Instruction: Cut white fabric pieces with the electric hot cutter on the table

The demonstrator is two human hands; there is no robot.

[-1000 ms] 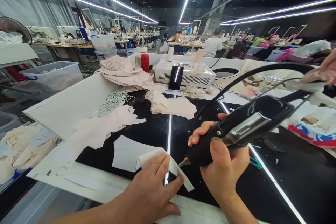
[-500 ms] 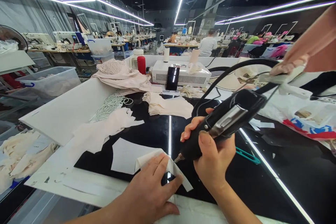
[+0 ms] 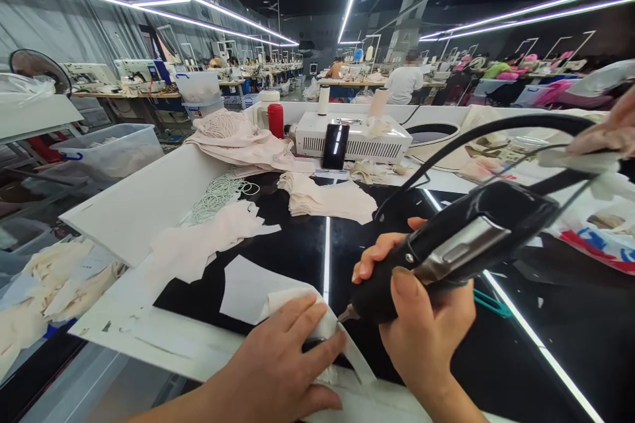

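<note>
My right hand (image 3: 426, 324) is wrapped round a black handheld tool (image 3: 461, 244) with a metal plate on its side and a thick black cable. Its narrow metal tip touches or nearly touches the edge of a folded cream fabric piece (image 3: 282, 297), just beside my left fingertips. Spread out, my left hand (image 3: 292, 357) presses down on that fabric. Under the fabric lies a white flat sheet (image 3: 248, 287), which shows at the left and as a strip on the right. Both rest on a glossy black tabletop (image 3: 198, 301).
Cream fabric stacks (image 3: 330, 198) and pale cut pieces (image 3: 208, 238) lie beyond my hands, near green cord (image 3: 218, 195). Behind are a phone (image 3: 335, 145), a white vented box (image 3: 357, 139) and a red bottle (image 3: 276, 120). Another person's hand (image 3: 608, 129) is by the cable at right.
The black tool and my right hand have shifted rightward and slightly down in view, with the tip lower along the sheet's edge. The camera view has turned slightly left.
</note>
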